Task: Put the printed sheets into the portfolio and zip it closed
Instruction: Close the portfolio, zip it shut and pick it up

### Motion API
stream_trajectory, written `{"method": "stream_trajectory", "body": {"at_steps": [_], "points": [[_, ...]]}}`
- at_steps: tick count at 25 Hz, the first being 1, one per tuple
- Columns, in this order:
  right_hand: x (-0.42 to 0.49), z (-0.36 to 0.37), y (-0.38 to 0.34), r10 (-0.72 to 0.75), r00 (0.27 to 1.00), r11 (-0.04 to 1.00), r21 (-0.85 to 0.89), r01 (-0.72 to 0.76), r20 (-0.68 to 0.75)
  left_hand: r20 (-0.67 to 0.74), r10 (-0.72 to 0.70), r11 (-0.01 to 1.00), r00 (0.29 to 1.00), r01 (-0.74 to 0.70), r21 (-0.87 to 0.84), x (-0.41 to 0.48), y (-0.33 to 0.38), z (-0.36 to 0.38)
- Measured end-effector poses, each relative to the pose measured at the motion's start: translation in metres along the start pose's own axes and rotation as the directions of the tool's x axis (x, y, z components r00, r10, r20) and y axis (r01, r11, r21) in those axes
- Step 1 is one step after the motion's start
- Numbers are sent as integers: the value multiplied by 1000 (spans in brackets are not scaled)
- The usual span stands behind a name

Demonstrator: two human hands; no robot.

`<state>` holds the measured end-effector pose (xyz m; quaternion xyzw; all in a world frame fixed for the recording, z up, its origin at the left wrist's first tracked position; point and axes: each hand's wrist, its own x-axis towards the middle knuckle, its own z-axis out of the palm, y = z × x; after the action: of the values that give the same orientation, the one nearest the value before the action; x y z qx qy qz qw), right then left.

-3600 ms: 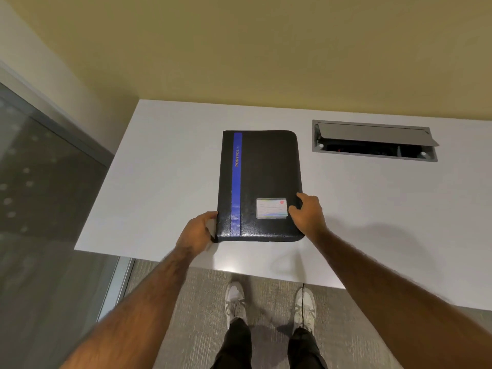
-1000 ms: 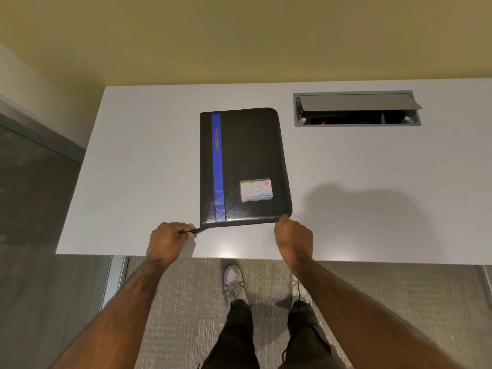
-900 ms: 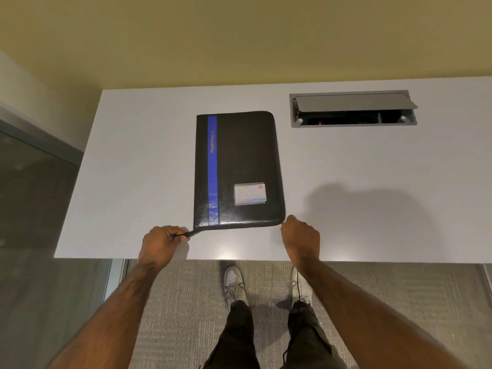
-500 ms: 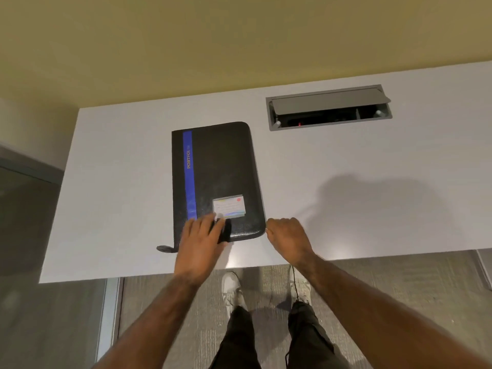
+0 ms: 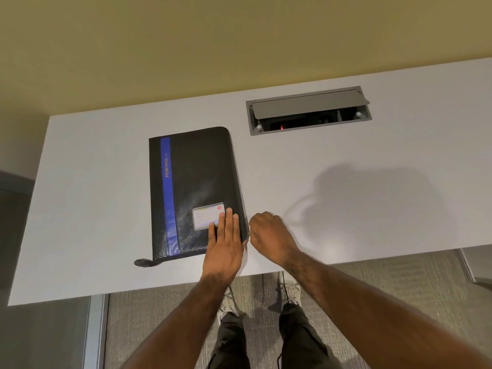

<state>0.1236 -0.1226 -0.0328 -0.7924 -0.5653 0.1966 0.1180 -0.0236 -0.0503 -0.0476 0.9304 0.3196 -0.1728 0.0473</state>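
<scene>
The black portfolio (image 5: 197,187) with a blue stripe and a small card window lies closed on the white table (image 5: 372,209). My left hand (image 5: 225,243) rests flat on its near right corner, fingers straight, holding nothing. My right hand (image 5: 269,235) is right beside that corner, with its fingers pinched at the portfolio's right edge on what looks like the zipper pull. A black strap tab (image 5: 143,262) sticks out at the near left corner. No printed sheets are visible.
A grey cable box (image 5: 308,113) with its lid raised is set into the table behind and to the right of the portfolio. The table's front edge runs just under my wrists. A yellow wall stands behind, and a glass partition is at the left.
My left hand let go of the strap tab at the near left corner and moved right, onto the cover. My right hand moved from the near edge round to the right edge.
</scene>
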Motion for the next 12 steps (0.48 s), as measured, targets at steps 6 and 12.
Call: {"method": "stream_trajectory", "body": {"at_steps": [6, 12], "points": [[27, -3, 6, 36, 999, 978, -203, -40, -24, -12, 9, 1000, 1000, -9, -20, -4, 1, -3], [86, -33, 12, 90, 996, 912, -404, -72, 25, -41, 28, 997, 999, -31, -66, -15, 4, 1]]}}
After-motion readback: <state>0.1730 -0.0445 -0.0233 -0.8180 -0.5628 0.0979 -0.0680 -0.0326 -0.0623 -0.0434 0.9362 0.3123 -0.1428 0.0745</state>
